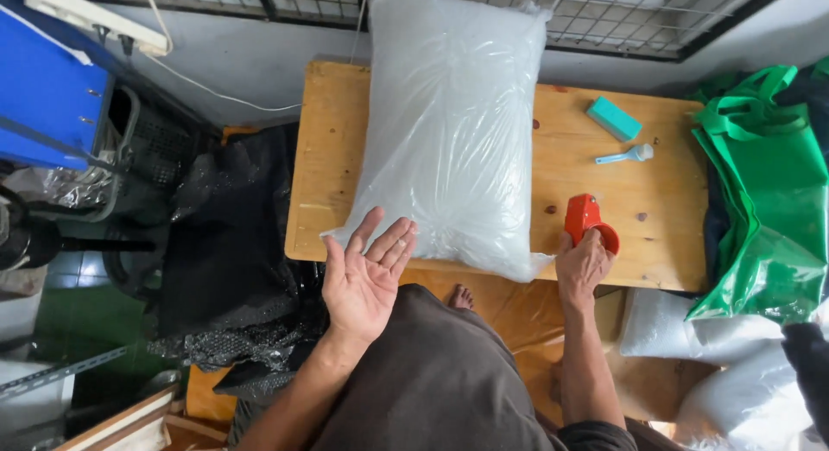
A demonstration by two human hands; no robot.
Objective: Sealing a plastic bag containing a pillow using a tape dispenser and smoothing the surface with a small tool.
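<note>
A big clear plastic bag (449, 123) full of pale filling lies lengthwise on a small wooden table (665, 157). My left hand (367, 274) hovers palm up, fingers spread, just by the bag's near left corner and holds nothing. My right hand (583, 265) rests at the table's near edge, its fingers on a red tape dispenser (587, 219) that stands to the right of the bag.
A teal block (614, 118) and a small pale blue scoop (625, 155) lie at the table's far right. Green bags (768, 192) hang on the right, white filled sacks (734, 373) below them. Black plastic sheeting (233, 244) is heaped left of the table, with a blue machine (43, 88) beyond.
</note>
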